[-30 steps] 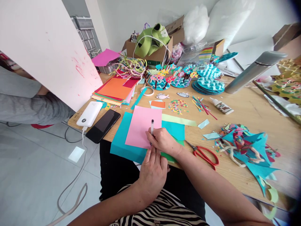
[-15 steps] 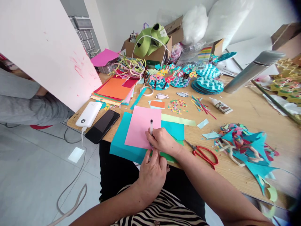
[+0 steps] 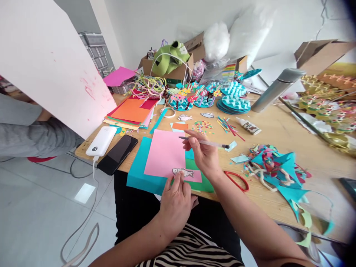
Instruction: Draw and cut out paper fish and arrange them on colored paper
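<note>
My right hand (image 3: 204, 154) holds a pen (image 3: 207, 142) nearly level above the paper, its dark end pointing left. A pink sheet (image 3: 164, 154) lies on larger blue paper (image 3: 137, 167), with green paper (image 3: 207, 181) at its right. On the pink sheet's lower right part rests a small white fish cutout (image 3: 183, 172). The fingertips of my left hand (image 3: 176, 194) press on the fish, fingers spread. Red-handled scissors (image 3: 237, 180) lie partly hidden beyond my right wrist.
At the left are a black phone (image 3: 118, 154) and a white power bank (image 3: 101, 141). A glue bottle (image 3: 249, 126), a steel flask (image 3: 278, 91) and paper scraps (image 3: 286, 167) stand or lie at the right. Another person's sleeve (image 3: 36, 133) shows at far left.
My right hand has lifted off the paper and moved right, tipping the pen from upright to nearly level. The fish cutout, hidden before, now shows. The whole view has shifted slightly.
</note>
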The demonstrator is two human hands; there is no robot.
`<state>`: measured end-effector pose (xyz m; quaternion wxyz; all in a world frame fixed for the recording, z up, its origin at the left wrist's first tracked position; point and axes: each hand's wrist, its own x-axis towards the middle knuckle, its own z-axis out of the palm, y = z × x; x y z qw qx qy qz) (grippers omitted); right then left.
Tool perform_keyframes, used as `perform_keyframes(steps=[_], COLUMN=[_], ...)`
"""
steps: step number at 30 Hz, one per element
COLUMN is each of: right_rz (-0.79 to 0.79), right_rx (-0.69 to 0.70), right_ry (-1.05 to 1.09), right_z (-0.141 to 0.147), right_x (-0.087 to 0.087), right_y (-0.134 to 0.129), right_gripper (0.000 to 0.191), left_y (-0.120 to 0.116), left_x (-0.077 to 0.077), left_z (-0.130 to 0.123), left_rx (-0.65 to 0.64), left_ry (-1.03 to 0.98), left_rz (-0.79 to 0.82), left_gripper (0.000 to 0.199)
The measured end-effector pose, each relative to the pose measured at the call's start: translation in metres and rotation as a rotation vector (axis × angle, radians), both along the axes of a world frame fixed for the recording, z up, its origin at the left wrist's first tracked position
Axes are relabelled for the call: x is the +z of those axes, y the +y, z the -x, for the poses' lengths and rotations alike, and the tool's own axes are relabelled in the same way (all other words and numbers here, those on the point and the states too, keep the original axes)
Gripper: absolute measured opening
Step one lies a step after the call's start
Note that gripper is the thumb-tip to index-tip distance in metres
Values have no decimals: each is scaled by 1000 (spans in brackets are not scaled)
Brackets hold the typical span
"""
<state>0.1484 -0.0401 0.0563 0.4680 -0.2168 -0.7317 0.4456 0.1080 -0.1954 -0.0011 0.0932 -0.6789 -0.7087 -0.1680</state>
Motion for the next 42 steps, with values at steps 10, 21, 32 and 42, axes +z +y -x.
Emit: perform_keyframes(steps=[10, 21, 32, 42], right_rz=[-364, -627, -706, -689], right_rx=[58, -46, -59, -63], right_ry=[-480, -602, -630, -608], right_z=[-71, -81, -78, -80], right_x=[-23, -53, -50, -50], right_y=[-24, -40, -42, -42], right_gripper=[31, 25, 26, 31], left_y=[1, -5, -4, -6], left_x=[22, 19, 11, 14], left_z=[8, 6, 3, 12], left_rx=[3, 17, 32, -28], left_ry=[-90, -125, -63, -180], left_rz=[69, 109, 23, -57], left_gripper=[34, 27, 21, 5])
